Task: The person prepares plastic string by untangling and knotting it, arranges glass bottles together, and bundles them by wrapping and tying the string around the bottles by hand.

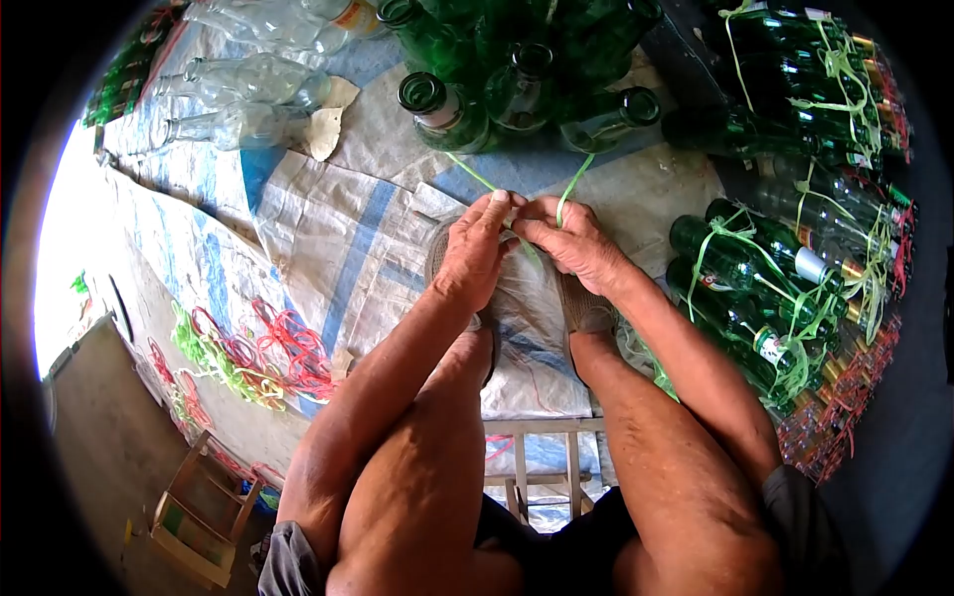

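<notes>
Evidently the work sits at the middle, but from the far left come the loose strings [283, 348], red and pale green, in a tangle on the sheet [333, 214], with clear bottles [243, 124] lying on their sides beyond. Next is the left hand [475, 248], its thumb and fingers pinched together on the green string [576, 184]. One strand runs forward and leftward from there to the foot of the green bottles [520, 94], which stand upright in a cluster ahead of both hands, mouths up. The right hand [568, 243], fingertips almost meeting the left's, is curled on the same string; its strand slants forward and slightly right to the cluster's near side. So the two strands spread into a V from the hands towards the bottles, and neither hand is clearly nearer. Farther right lie tied bottles [750, 263], bound with similar string.

As for what is hard to see, at the left the bright edge washes out detail. In the centre, the fingers cover where the strands meet, so I cannot tell whether a knot exists; the string's course behind the cluster is hidden, and the top edge cuts off its far bottles. At the right, the outermost bottles fade into dark, warped margins.
</notes>
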